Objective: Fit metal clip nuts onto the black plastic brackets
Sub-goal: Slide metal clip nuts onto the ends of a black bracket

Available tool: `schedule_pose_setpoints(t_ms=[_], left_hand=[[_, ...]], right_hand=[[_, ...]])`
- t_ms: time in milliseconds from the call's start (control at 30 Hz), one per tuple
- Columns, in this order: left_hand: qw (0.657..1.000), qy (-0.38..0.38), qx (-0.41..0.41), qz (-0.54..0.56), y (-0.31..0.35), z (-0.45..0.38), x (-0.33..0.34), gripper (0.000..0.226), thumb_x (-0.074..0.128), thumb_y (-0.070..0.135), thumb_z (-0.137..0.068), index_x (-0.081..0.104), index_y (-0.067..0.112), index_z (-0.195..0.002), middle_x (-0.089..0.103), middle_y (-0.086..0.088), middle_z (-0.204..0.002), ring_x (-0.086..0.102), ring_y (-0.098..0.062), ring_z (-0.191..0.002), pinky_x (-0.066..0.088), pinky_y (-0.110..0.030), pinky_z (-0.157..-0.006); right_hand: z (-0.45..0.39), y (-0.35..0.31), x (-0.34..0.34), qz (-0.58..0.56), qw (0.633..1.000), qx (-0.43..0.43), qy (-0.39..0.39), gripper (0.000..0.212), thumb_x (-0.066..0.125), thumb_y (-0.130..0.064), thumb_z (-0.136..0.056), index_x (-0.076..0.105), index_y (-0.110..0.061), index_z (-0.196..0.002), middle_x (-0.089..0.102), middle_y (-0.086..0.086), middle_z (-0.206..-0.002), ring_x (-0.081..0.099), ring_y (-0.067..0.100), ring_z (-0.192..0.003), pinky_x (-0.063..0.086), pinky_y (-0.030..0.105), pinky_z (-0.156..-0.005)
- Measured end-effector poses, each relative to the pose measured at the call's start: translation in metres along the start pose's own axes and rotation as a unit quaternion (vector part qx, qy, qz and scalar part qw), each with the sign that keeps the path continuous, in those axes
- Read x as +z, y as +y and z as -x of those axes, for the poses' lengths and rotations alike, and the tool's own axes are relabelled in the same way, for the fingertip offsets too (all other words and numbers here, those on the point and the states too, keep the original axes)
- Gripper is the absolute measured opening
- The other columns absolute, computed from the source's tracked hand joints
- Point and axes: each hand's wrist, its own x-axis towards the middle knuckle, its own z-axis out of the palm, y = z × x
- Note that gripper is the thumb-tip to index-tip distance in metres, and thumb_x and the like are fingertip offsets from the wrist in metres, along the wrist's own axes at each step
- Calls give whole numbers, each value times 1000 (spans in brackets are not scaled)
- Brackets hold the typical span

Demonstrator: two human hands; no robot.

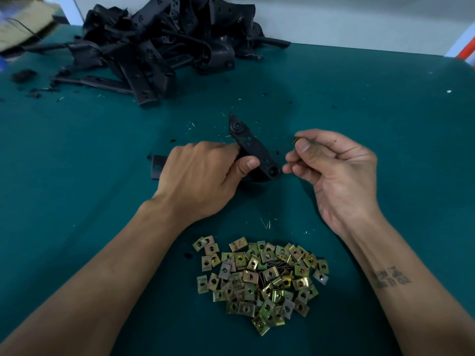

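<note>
Fingers of the left hand (pixel 203 173) were wrapped round a black plastic bracket (pixel 253 150), thumb pressed on its upper face, holding it just above the table (pixel 372 119) with one holed end pointing toward the other hand. The right hand (pixel 334 170) pinched a single metal clip nut (pixel 295 140) between thumb and forefinger, close beside that end but apart from it; only a sliver of the nut showed. To seat it well, the open mouth of the clip would likely need to face the bracket edge squarely and slide on until its hole lined up with the bracket's hole, while the left hand kept the part from twisting. Near the wrists lay a loose heap of clip nuts (pixel 262 281). Beyond the hands, well apart, sat a pile of black brackets (pixel 159 39), and just outside the left hand another black piece (pixel 157 167) rested flat.
</note>
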Motion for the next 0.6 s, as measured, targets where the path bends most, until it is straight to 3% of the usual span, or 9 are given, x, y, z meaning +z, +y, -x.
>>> schedule_pose_setpoints(t_ms=[233, 467, 600], left_hand=[[1000, 7, 6, 7, -1, 0, 1, 50, 21, 63, -101, 36, 24, -73, 43, 8, -61, 50, -32, -52, 27, -32, -48], [1000, 13, 5, 8, -1, 0, 2, 47, 23, 62, -101, 33, 26, -73, 40, 9, -60, 44, -29, -50, 30, -32, -48], [1000, 12, 4, 9, -1, 0, 2, 47, 23, 62, -101, 34, 26, -73, 38, 9, -60, 40, -28, -49, 28, -31, -48]], right_hand=[[1, 1, -2, 45, 998, -35, -8, 9, 65, 5, -93, 69, -3, -92, 73, 12, -72, 70, 26, -64, 56, 28, -62], [1, -4, 0, -16, 1000, 8, 7, 7, 70, 1, -87, 74, -2, -92, 70, 16, -70, 67, 24, -57, 54, 22, -56], [-2, -4, -3, -36, 999, 15, 38, 9, 68, 7, -88, 72, 1, -93, 72, 16, -75, 72, 24, -68, 58, 24, -64]])
